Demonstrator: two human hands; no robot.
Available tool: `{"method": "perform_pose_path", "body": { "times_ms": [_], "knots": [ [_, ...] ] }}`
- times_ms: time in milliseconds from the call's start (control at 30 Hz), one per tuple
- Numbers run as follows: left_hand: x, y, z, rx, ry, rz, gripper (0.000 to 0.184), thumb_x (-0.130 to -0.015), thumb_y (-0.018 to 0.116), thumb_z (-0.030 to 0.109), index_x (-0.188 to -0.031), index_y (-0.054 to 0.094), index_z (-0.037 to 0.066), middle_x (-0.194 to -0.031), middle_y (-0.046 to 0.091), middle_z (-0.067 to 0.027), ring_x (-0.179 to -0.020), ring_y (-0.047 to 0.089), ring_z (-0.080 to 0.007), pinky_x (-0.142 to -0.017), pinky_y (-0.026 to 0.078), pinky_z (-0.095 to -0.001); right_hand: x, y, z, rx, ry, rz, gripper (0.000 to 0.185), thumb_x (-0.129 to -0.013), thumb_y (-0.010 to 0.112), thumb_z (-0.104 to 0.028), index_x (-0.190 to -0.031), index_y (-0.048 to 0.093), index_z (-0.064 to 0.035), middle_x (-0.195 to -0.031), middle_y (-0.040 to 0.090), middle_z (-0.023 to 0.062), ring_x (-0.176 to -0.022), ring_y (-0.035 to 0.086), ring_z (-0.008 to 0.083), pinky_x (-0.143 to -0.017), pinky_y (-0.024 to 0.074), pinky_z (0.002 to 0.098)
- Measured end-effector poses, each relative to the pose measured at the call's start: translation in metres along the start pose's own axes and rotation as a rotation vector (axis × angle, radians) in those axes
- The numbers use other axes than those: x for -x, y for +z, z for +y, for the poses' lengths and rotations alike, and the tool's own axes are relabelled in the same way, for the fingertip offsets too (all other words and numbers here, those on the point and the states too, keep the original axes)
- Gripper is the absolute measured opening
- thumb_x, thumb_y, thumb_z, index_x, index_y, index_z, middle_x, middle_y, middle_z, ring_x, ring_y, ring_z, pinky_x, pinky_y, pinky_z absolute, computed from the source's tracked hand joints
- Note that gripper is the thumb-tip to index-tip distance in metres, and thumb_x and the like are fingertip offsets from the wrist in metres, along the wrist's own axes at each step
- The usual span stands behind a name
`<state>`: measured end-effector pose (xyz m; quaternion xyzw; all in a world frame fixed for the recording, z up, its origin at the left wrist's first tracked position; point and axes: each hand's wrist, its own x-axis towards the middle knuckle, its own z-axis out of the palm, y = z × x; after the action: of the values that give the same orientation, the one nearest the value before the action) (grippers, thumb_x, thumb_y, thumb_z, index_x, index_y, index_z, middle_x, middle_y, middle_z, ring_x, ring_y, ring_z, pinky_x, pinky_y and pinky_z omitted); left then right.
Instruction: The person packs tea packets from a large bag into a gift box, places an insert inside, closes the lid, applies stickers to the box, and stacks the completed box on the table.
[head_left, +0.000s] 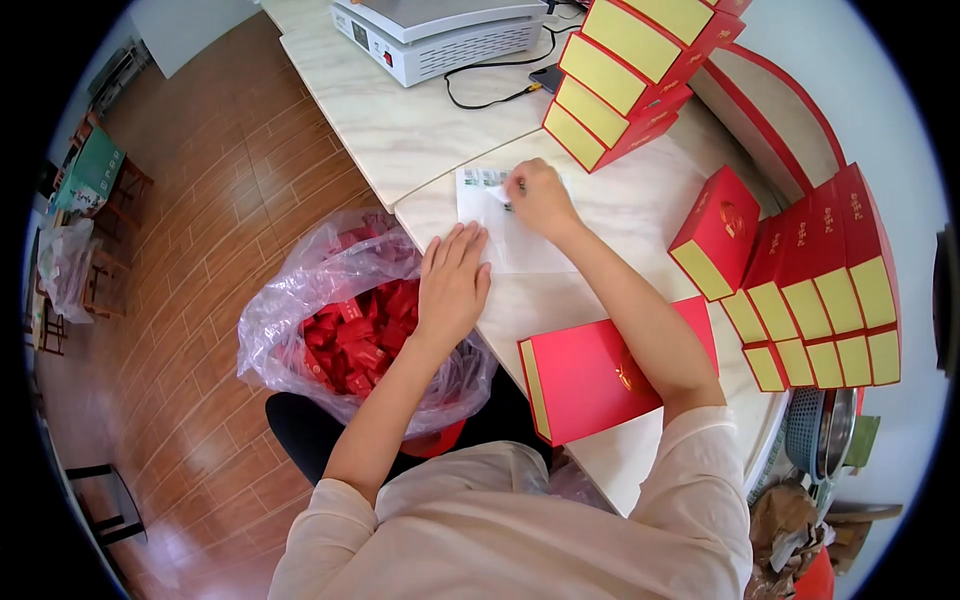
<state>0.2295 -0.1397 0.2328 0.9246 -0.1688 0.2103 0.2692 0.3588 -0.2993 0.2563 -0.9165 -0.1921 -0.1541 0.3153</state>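
Note:
A white sheet of stickers with green print (pixel 510 240) lies on the pale marbled table. My right hand (pixel 541 200) is closed over its upper part, with a small white sticker pinched at the fingertips; the fingers partly hide it. Flat at the sheet's left edge rests my left hand (pixel 455 285), fingers stretched out and holding nothing. Under my right forearm a closed red box with a yellow side (pixel 590 385) lies near the table's front edge.
A clear plastic bag (pixel 285 330) full of red packets (pixel 360 340) stands left of the table edge. Stacked red-and-yellow boxes (pixel 625 65) rise at the back, with more boxes (pixel 815 285) at the right. A grey-white electric device (pixel 440 45) and a black cable (pixel 480 103) occupy the far end.

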Motion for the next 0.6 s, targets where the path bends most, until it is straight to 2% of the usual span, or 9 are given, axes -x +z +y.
{"method": "perform_pose_path", "body": {
  "times_ms": [33, 167, 233, 267, 333, 433, 467, 533, 600],
  "knots": [
    [0.0, 0.0, 0.0, 0.0, -0.001, 0.001, 0.043, -0.086, 0.054, 0.016, -0.127, 0.049, 0.002, -0.132, 0.047, -0.0126, -0.128, 0.04, -0.0264, -0.108, 0.026, -0.0446, -0.003, -0.004, 0.003, -0.011, 0.119, 0.062, 0.011, -0.077, 0.064, -0.012, -0.077, 0.061, -0.0015, -0.091, 0.061, 0.0171, -0.085, 0.058, 0.0326, -0.076, 0.0475, 0.0407],
    [0.002, -0.002, -0.002, 0.125, -0.037, 0.043, 0.038, -0.089, 0.052, 0.016, -0.124, 0.05, 0.001, -0.129, 0.05, -0.0146, -0.125, 0.042, -0.0282, -0.107, 0.027, -0.0432, -0.007, -0.032, -0.001, -0.143, 0.231, 0.218, 0.012, -0.077, 0.065, -0.011, -0.077, 0.061, 0.0, -0.089, 0.06, 0.018, -0.083, 0.058, 0.0322, -0.074, 0.0473, 0.0402],
    [0.001, -0.006, -0.005, 0.199, -0.062, 0.064, 0.035, -0.091, 0.05, 0.016, -0.123, 0.051, 0.001, -0.126, 0.051, -0.0156, -0.123, 0.044, -0.0291, -0.106, 0.029, -0.0412, 0.001, -0.041, -0.013, -0.334, 0.149, 0.028, 0.014, -0.076, 0.067, -0.012, -0.078, 0.06, -0.0002, -0.088, 0.06, 0.0166, -0.085, 0.056, 0.031, -0.076, 0.0461, 0.0388],
    [-0.002, -0.018, -0.002, 0.427, -0.157, 0.062, 0.034, -0.092, 0.049, 0.016, -0.122, 0.051, 0.001, -0.124, 0.052, -0.0163, -0.121, 0.046, -0.0299, -0.104, 0.032, -0.0386, 0.004, -0.043, -0.025, -0.332, 0.148, 0.013, 0.014, -0.076, 0.067, -0.012, -0.078, 0.06, -0.0002, -0.088, 0.06, 0.0166, -0.085, 0.056, 0.031, -0.076, 0.0461, 0.0388],
    [-0.001, -0.03, -0.001, 0.695, -0.243, 0.097, 0.03, -0.096, 0.045, 0.017, -0.119, 0.053, -0.001, -0.116, 0.055, -0.0158, -0.113, 0.051, -0.0281, -0.097, 0.038, -0.0313, 0.014, -0.04, -0.059, -0.223, -0.276, -0.056, 0.014, -0.075, 0.068, -0.013, -0.077, 0.059, -0.0026, -0.089, 0.059, 0.0142, -0.089, 0.054, 0.0305, -0.079, 0.0445, 0.0369],
    [0.008, -0.048, 0.003, 0.848, -0.375, 0.076, 0.029, -0.097, 0.043, 0.017, -0.115, 0.055, -0.002, -0.112, 0.057, -0.0127, -0.108, 0.052, -0.0235, -0.095, 0.038, -0.0308, 0.032, -0.04, -0.097, -0.172, -0.371, -0.227, 0.015, -0.073, 0.07, -0.015, -0.076, 0.059, -0.0055, -0.092, 0.057, 0.0121, -0.093, 0.052, 0.0313, -0.081, 0.0431, 0.0356],
    [0.011, -0.051, 0.005, 0.86, -0.43, 0.111, 0.03, -0.099, 0.04, 0.019, -0.112, 0.057, -0.002, -0.106, 0.059, -0.0099, -0.101, 0.054, -0.019, -0.093, 0.039, -0.0303, 0.036, -0.042, -0.104, -0.178, -0.374, -0.235, 0.015, -0.073, 0.07, -0.015, -0.076, 0.059, -0.0055, -0.092, 0.057, 0.0121, -0.093, 0.052, 0.0313, -0.081, 0.0431, 0.0356],
    [0.019, -0.059, 0.005, 0.981, -0.504, 0.129, 0.031, -0.099, 0.04, 0.02, -0.111, 0.058, -0.002, -0.105, 0.06, -0.0089, -0.099, 0.054, -0.0178, -0.092, 0.039, -0.0299, 0.042, -0.048, -0.114, -0.153, -0.469, -0.27, 0.017, -0.077, 0.071, -0.015, -0.079, 0.058, -0.0046, -0.102, 0.054, 0.0137, -0.095, 0.053, 0.0301, -0.084, 0.042, 0.0362],
    [0.026, -0.064, 0.004, 1.096, -0.576, 0.148, 0.034, -0.101, 0.039, 0.025, -0.11, 0.059, 0.0, -0.101, 0.062, -0.0066, -0.095, 0.055, -0.0144, -0.089, 0.04, -0.0277, 0.039, -0.052, -0.117, -0.195, -0.454, -0.232, 0.016, -0.078, 0.071, -0.015, -0.081, 0.059, -0.0046, -0.1, 0.056, 0.0128, -0.092, 0.054, 0.0282, -0.08, 0.0431, 0.035]
  ]
}}
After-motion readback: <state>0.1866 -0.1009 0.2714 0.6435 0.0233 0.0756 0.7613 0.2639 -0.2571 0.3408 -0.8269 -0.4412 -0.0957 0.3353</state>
